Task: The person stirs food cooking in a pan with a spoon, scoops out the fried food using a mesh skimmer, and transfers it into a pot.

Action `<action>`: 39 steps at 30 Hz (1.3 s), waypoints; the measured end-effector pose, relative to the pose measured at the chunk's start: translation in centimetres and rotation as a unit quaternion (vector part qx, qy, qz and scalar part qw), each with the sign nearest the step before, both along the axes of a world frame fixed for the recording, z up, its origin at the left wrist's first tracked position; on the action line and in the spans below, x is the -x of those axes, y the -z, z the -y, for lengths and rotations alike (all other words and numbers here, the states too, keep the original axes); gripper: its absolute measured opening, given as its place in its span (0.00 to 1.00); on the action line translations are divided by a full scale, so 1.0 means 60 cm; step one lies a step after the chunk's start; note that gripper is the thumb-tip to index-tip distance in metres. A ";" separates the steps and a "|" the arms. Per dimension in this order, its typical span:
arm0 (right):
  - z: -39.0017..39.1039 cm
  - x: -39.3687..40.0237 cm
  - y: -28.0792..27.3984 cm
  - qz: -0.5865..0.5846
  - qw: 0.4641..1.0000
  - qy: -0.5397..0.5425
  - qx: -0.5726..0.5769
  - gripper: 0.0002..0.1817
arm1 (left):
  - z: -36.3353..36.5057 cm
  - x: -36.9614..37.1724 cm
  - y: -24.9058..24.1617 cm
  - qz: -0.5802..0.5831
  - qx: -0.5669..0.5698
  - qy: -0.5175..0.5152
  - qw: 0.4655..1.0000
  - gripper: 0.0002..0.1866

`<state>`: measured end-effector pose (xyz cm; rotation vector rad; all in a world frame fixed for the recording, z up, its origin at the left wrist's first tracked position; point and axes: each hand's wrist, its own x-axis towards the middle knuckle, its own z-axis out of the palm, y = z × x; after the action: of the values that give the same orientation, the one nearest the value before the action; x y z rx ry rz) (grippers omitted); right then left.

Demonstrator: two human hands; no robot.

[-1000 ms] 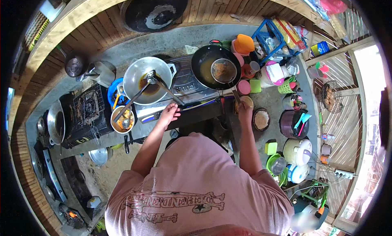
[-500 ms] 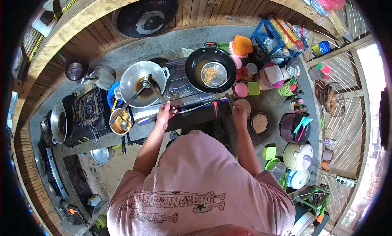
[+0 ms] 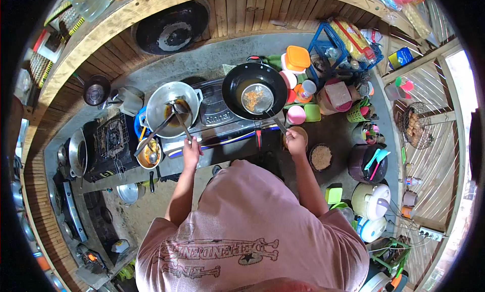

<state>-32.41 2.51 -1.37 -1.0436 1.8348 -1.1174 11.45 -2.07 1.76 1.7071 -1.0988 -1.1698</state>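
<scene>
My left hand (image 3: 192, 153) is closed around the handle of a long-handled utensil (image 3: 183, 124), whose dark head rests in a silver two-handled wok (image 3: 156, 104) over brown liquid. Another long handle (image 3: 151, 138) leans out over that wok's near left rim. On the right, my right hand (image 3: 296, 142) grips the handle of a round mesh strainer (image 3: 257, 98). Its basket, with golden-brown fried bits (image 3: 252, 98) inside, sits within a black wok (image 3: 233, 90) holding some oil. Both woks are on a gas stove (image 3: 218, 116).
A bowl (image 3: 149, 157) with orange food and a spoon stands left of the stove. Lidded tubs (image 3: 298, 58) crowd the right side, near a dark bowl of pale grains (image 3: 321, 156). A rice cooker (image 3: 371, 200) is farther right. A second burner (image 3: 110, 134) stands left.
My left hand has moved left and toward me with the utensil handle. My right hand still grips the strainer in the black wok. The whole view has shifted slightly.
</scene>
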 end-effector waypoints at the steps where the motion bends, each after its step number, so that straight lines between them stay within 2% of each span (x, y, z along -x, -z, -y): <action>1: -0.001 -0.009 -0.019 0.002 1.000 0.000 0.000 0.13 | -0.004 -0.002 -0.006 0.029 0.003 0.010 1.000 0.19; 3: 0.000 -0.021 -0.056 0.079 0.996 0.028 -0.011 0.14 | -0.007 -0.003 -0.007 0.025 0.015 0.006 1.000 0.19; 6: 0.004 -0.012 -0.049 0.070 0.997 0.007 -0.039 0.15 | -0.013 0.003 -0.030 0.046 0.014 -0.003 0.999 0.18; 14: 0.019 -0.007 -0.074 0.107 0.993 -0.012 -0.049 0.16 | -0.025 -0.009 -0.023 0.030 0.018 -0.042 0.999 0.18; 22: 0.024 -0.013 -0.070 0.086 0.994 -0.038 -0.058 0.15 | -0.045 -0.019 -0.077 0.055 -0.002 -0.069 0.996 0.18; 24: 0.025 -0.024 -0.081 0.101 0.994 -0.017 -0.049 0.15 | -0.049 -0.032 -0.086 0.036 -0.007 -0.062 0.997 0.17; 26: 0.034 -0.058 -0.146 0.167 0.984 -0.012 -0.059 0.16 | -0.048 -0.048 -0.078 0.036 0.000 -0.086 0.996 0.17; 29: 0.048 -0.111 -0.176 0.228 0.972 -0.002 -0.053 0.17 | -0.052 -0.074 -0.079 0.020 0.019 -0.092 0.995 0.16; 32: 0.068 -0.182 -0.218 0.294 0.950 -0.090 -0.050 0.16 | -0.058 -0.093 -0.089 0.057 0.036 -0.085 0.994 0.17; 39: 0.120 -0.385 -0.157 0.380 0.914 -0.110 -0.092 0.19 | -0.056 -0.144 -0.066 -0.008 0.032 -0.047 0.998 0.15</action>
<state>-9.30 -4.71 8.05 -0.5603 1.1369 -0.9957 20.06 1.28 5.69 1.6798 -1.0246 -1.0763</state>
